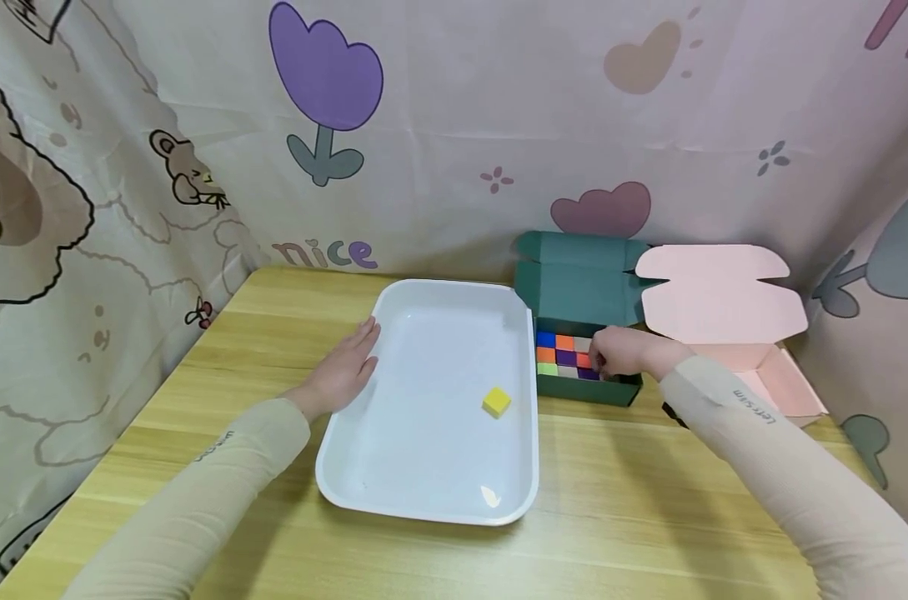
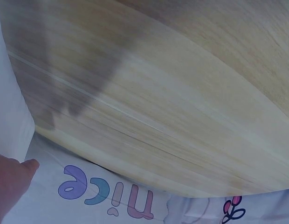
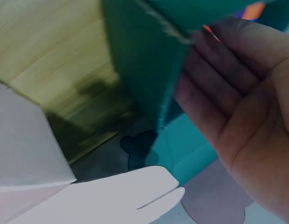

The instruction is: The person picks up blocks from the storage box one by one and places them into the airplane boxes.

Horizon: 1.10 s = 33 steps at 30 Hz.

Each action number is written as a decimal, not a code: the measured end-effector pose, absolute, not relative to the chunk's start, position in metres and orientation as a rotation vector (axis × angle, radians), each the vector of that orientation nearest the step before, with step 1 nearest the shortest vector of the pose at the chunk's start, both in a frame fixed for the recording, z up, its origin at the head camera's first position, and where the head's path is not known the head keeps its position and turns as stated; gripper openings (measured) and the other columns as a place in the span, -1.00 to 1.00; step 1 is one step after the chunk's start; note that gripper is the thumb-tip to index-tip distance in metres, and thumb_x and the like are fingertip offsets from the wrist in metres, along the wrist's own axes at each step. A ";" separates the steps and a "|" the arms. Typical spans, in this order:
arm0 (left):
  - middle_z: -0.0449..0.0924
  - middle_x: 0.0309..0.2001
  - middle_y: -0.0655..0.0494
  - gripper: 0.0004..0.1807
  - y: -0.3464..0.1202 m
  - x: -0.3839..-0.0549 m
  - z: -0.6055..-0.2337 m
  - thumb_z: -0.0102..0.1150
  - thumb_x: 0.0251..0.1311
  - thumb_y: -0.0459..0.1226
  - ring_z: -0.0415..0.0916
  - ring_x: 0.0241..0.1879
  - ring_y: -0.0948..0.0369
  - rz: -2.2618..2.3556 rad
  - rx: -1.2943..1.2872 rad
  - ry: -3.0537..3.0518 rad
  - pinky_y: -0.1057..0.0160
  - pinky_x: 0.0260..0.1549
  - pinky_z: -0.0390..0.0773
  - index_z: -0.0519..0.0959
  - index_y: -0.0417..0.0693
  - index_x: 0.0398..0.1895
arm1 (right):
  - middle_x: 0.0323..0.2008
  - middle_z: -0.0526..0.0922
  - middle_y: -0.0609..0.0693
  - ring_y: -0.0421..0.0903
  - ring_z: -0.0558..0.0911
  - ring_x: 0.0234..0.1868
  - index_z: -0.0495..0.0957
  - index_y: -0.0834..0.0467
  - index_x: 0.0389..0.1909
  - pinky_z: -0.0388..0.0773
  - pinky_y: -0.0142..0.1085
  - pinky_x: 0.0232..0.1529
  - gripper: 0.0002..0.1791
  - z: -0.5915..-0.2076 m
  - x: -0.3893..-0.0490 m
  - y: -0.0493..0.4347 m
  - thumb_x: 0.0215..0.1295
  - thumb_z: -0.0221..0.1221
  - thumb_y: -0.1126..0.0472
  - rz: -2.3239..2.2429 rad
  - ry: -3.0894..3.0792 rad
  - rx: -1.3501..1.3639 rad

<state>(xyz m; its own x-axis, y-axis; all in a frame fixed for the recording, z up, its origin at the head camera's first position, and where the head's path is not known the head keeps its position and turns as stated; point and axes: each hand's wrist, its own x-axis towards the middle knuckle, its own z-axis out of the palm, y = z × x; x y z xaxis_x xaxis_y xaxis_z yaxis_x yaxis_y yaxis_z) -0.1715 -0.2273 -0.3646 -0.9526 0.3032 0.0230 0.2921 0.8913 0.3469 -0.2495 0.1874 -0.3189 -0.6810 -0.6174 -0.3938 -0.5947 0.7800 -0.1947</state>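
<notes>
My left hand (image 1: 341,371) rests on the left rim of a white tray (image 1: 431,333), fingers straight; part of that hand (image 2: 14,182) shows at the lower left of the left wrist view. Inside the tray, toward its right side, lies one yellow block (image 1: 496,402). My right hand (image 1: 620,350) reaches down into an opened green box (image 1: 584,389) that holds several coloured blocks (image 1: 566,358) in rows. Its fingers bend toward the blocks in the right wrist view, where a red sliver shows by the fingertips. Whether they pinch a block is hidden.
To the right of the green box stands an opened pink box (image 1: 795,387), its lid (image 1: 724,292) raised against the patterned curtain (image 1: 454,108). The green lid (image 1: 589,279) stands up at the back. Everything sits on a wooden table (image 1: 611,517).
</notes>
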 end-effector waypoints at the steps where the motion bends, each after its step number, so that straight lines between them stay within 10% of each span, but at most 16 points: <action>1: -0.24 0.47 -0.26 -0.39 -0.227 -0.172 -0.365 -0.25 0.41 -0.28 -0.20 0.45 -0.16 0.544 0.476 3.023 -0.16 0.43 -0.05 -0.08 -0.41 0.41 | -0.57 0.57 -0.08 -0.20 0.38 -0.56 0.60 0.18 -0.52 0.54 -0.34 -0.46 -0.79 -0.316 -0.248 0.184 0.16 0.06 0.46 -0.063 2.565 -0.914; 20: -0.27 0.45 -0.37 -0.36 -0.228 -0.169 -0.365 -0.30 0.43 -0.26 -0.20 0.43 -0.22 0.576 0.362 3.016 -0.15 0.42 -0.07 -0.15 -0.49 0.39 | -0.03 0.63 0.04 -0.04 0.59 -0.10 0.56 0.12 0.04 0.61 -0.23 0.04 -0.63 -0.304 -0.196 0.062 0.19 0.25 0.18 0.119 2.597 -1.262; 33: -0.24 0.45 -0.36 -0.37 -0.226 -0.167 -0.364 -0.30 0.43 -0.26 -0.17 0.43 -0.21 0.567 0.372 3.017 -0.14 0.42 -0.04 -0.14 -0.49 0.39 | -0.19 0.59 -0.08 -0.16 0.50 -0.26 0.55 -0.01 0.04 0.59 -0.37 0.03 -0.62 -0.335 -0.190 0.051 0.18 0.25 0.26 0.159 2.527 -1.101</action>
